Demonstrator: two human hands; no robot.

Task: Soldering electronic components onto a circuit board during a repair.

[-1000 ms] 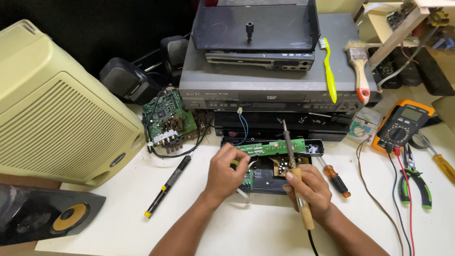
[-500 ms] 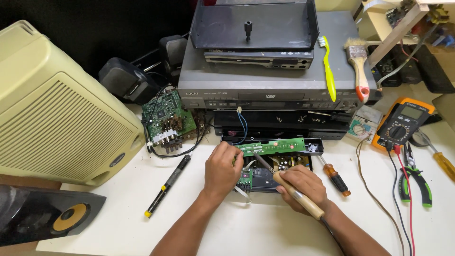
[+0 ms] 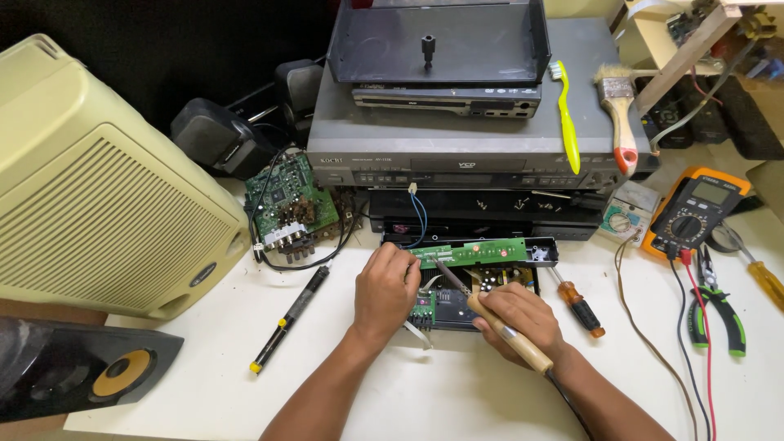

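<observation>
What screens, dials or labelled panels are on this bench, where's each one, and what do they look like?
Multimeter: right side of the bench, orange case, grey rectangular screen, round black dial.
Small analogue meter: left of the multimeter, pale square box, round dial.
Disc player front panel: behind the hands, long grey strip with dark display window.

We work at a white tabletop (image 3: pixel 204 359). Directly on it lie a large pale-yellow ribbed speaker cabinet (image 3: pixel 98 188) at our left, a black speaker with an orange cone (image 3: pixel 82 371), a slim black pen-shaped tool with a yellow tip (image 3: pixel 291 318), a loose green circuit board (image 3: pixel 290 200), an orange-handled screwdriver (image 3: pixel 578 300), green-handled pliers (image 3: pixel 719 310), an orange multimeter (image 3: pixel 694 212) and a black open chassis (image 3: pixel 482 282).
</observation>
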